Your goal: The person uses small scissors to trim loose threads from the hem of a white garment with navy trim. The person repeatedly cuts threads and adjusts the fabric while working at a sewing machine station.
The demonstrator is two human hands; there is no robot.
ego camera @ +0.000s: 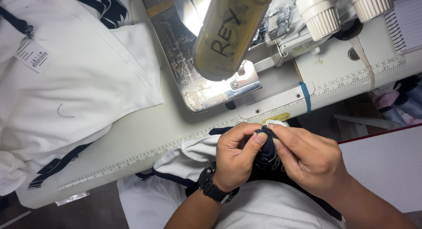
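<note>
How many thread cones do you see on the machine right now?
2, both at the top right of the sewing machine: one cone left, the other cone right at the frame's edge. More may be hidden above.

A small white rectangular garment label (33,55) with dark print lies on white cloth (88,79), upper left.

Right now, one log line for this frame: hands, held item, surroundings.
left hand: pinching dark navy fabric piece | right hand: pinching same piece | wristwatch: left wrist | sewing machine: idle | white garments: left of table
</note>
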